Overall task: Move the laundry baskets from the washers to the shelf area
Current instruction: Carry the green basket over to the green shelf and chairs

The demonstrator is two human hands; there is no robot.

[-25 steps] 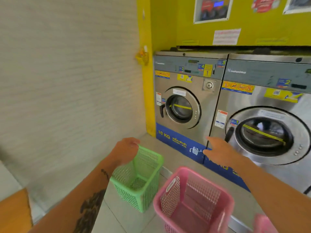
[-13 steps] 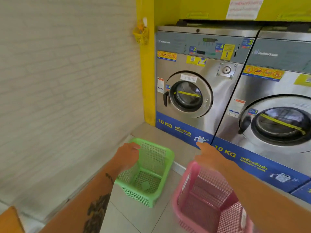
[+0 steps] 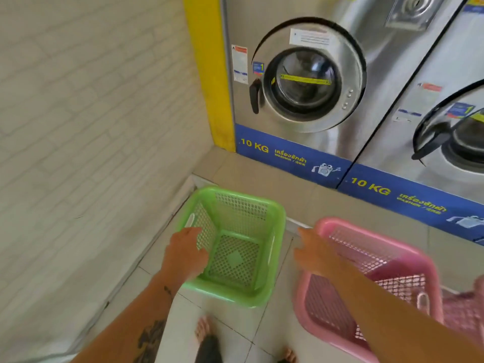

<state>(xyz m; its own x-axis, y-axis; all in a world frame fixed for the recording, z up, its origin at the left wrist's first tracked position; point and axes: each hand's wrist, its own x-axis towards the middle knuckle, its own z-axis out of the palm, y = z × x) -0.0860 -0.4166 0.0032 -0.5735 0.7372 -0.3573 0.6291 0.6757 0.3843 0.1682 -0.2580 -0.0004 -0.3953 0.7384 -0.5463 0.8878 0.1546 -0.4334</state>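
Note:
A green mesh laundry basket (image 3: 277, 247) stands empty on the tiled floor in front of the left washer (image 3: 309, 82). My left hand (image 3: 184, 255) lies over its left rim, fingers curled down inside the wall. To the right sits a pink mesh basket (image 3: 366, 229), also empty, below the second washer (image 3: 445, 127). My right hand (image 3: 317, 254) hovers at the pink basket's near-left rim with its fingers spread, holding nothing.
A white brick wall (image 3: 91, 127) closes the left side, right beside the green basket. The washers stand on a low raised step (image 3: 262, 184). Part of another pink basket (image 3: 466, 310) shows at the right edge. My bare feet (image 3: 204, 328) are just behind the baskets.
The view has tilted down and moved closer to the baskets. My left hand has stayed on the green rim. My right hand has dropped from the washer front to the pink basket's rim.

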